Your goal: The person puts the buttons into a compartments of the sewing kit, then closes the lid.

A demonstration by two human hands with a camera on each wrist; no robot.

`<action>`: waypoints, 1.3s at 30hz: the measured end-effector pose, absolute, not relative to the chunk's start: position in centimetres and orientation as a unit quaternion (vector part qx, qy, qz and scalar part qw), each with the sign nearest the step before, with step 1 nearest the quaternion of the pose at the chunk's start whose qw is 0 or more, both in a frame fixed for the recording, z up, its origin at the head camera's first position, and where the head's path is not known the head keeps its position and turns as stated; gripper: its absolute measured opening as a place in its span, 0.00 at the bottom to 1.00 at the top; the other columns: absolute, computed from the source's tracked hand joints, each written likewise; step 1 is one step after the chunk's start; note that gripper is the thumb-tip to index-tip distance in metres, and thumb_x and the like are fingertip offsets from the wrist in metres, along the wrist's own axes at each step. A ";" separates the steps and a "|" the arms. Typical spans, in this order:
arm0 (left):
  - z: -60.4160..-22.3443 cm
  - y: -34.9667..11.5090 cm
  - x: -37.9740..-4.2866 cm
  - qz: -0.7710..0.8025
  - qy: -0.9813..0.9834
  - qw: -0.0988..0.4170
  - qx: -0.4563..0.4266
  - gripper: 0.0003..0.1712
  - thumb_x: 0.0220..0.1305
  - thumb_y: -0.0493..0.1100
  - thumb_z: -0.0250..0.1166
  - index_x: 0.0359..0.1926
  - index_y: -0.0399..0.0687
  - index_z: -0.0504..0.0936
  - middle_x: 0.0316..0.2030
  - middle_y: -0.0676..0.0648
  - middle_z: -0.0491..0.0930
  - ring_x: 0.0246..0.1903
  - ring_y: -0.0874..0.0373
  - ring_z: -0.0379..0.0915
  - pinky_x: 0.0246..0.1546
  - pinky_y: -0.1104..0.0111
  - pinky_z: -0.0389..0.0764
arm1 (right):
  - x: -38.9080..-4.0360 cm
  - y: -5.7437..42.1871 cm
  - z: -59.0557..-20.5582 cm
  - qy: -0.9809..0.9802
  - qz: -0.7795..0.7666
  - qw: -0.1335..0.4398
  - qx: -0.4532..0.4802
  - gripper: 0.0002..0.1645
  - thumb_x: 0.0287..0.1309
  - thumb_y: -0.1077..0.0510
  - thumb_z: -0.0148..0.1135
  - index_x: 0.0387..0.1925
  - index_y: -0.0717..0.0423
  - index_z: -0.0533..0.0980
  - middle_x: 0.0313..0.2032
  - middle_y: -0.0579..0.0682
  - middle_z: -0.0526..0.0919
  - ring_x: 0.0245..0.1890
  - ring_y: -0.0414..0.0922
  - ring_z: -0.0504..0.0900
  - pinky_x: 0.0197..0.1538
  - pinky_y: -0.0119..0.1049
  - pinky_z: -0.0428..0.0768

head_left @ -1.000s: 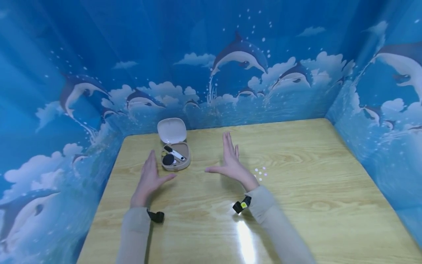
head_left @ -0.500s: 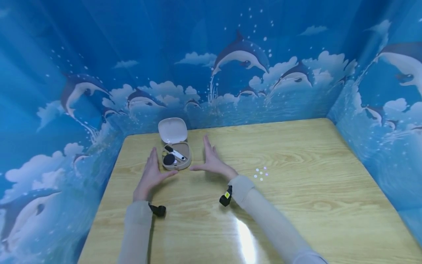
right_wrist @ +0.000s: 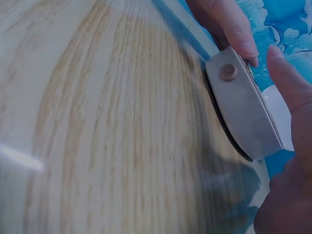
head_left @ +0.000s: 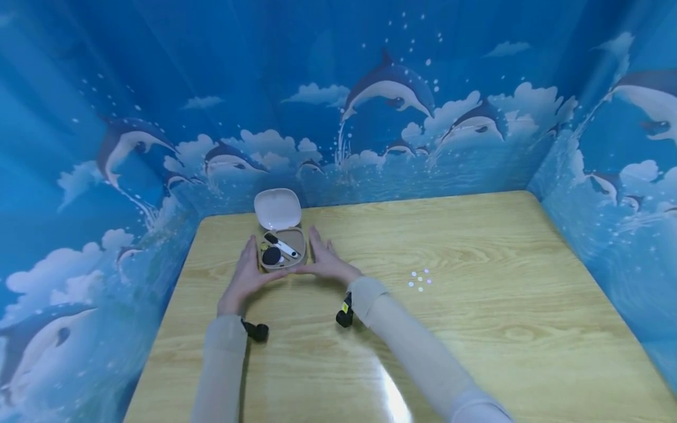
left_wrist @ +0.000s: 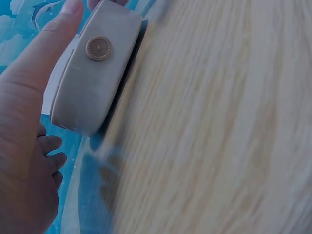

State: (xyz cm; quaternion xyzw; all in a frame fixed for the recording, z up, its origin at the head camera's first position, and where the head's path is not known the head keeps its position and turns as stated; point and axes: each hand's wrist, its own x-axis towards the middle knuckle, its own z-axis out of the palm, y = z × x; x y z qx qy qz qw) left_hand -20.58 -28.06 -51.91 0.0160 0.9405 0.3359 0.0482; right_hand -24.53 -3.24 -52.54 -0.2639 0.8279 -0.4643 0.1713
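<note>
A blue dolphin-print curtain (head_left: 296, 70) backs our shot, w/ a wood-grain table (head_left: 492, 329) below. Two pale sleeves reach in from the near edge, the R one (head_left: 418, 346) slanting fwd & left, the L one (head_left: 221, 364) almost straight ahead. L hand (head_left: 245, 277) & R hand (head_left: 329, 265) flank a beige case (left_wrist: 90, 83) at the table's far L; fingers straight, pointing fwd, thumbs spread wide & angled inward along the front, tips near each other. Contact w/ the case we can't confirm. Opened out, the case's long axis runs from the person toward the curtain, lid (head_left: 277, 208) tipped back on the far side. Inside, we see a white-handled tool (head_left: 282, 245) lying diagonally, dark end far L, beside a black disc (head_left: 272, 255). The round button (left_wrist: 99, 48) faces the person. Small pale dots (head_left: 420, 279) lie well R.
</note>
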 end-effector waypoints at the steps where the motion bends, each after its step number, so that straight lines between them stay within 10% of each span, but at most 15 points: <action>1: -52.0 -28.1 -20.6 0.335 0.941 0.048 0.018 0.81 0.44 0.75 0.72 0.78 0.43 0.28 0.77 0.34 0.31 0.75 0.36 0.30 0.72 0.38 0.43 | -24.6 -3.4 -52.6 0.828 -0.460 0.172 -0.270 0.73 0.57 0.36 0.68 0.77 0.56 0.27 0.77 0.55 0.26 0.76 0.52 0.28 0.74 0.54 0.25; 19: -53.2 -27.3 -21.7 0.348 0.936 0.010 0.048 0.79 0.45 0.71 0.75 0.78 0.38 0.34 0.76 0.31 0.39 0.74 0.33 0.38 0.70 0.38 0.51 | -24.1 -4.5 -52.4 0.836 -0.439 0.172 -0.281 0.64 0.64 0.36 0.60 0.77 0.56 0.28 0.78 0.55 0.30 0.77 0.44 0.32 0.75 0.52 0.25; 39: -52.5 -26.8 -21.3 0.403 0.913 0.043 0.041 0.75 0.44 0.73 0.73 0.80 0.58 0.34 0.78 0.41 0.40 0.75 0.39 0.41 0.69 0.38 0.55 | -24.3 -4.0 -53.6 0.876 -0.372 0.113 -0.284 0.54 0.72 0.35 0.48 0.78 0.60 0.34 0.78 0.57 0.38 0.77 0.48 0.41 0.76 0.53 0.32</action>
